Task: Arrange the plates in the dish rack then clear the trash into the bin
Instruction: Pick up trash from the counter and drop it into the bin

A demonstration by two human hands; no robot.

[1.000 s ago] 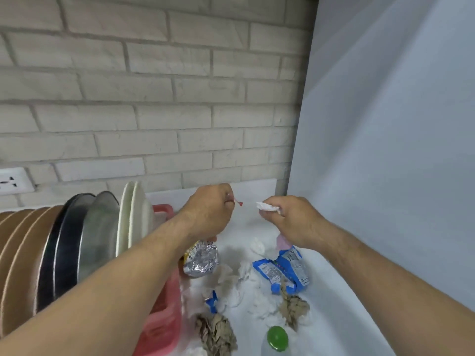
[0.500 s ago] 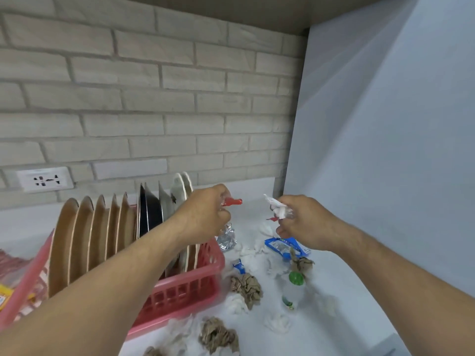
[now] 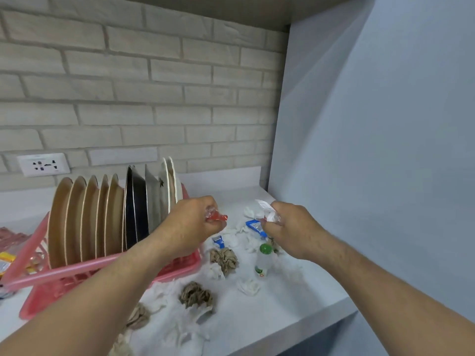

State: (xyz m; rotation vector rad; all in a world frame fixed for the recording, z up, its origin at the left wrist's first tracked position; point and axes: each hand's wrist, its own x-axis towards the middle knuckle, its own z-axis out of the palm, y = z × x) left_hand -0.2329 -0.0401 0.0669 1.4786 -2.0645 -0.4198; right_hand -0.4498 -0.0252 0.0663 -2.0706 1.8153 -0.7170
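Note:
Several plates (image 3: 108, 217), brown, black, silver and white, stand upright in a pink dish rack (image 3: 102, 268) on the white counter. My left hand (image 3: 195, 222) hovers above the rack's right end and grips a small red wrapper (image 3: 217, 217). Over the trash pile, my right hand (image 3: 290, 224) clutches crumpled white tissue (image 3: 267, 213). On the counter lie brown paper balls (image 3: 223, 256), white tissues (image 3: 248, 286), blue wrappers (image 3: 253, 224) and a small bottle with a green cap (image 3: 263, 260). No bin is in view.
A grey wall panel (image 3: 372, 150) closes off the right side. The brick wall behind carries a socket (image 3: 43, 164). The counter's front edge (image 3: 308, 322) runs diagonally at lower right. Packets (image 3: 7, 260) lie left of the rack.
The view has pulled back and tilted, bringing the whole rack and more trash into sight. Both hands stay raised, still holding their scraps, and have spread slightly apart.

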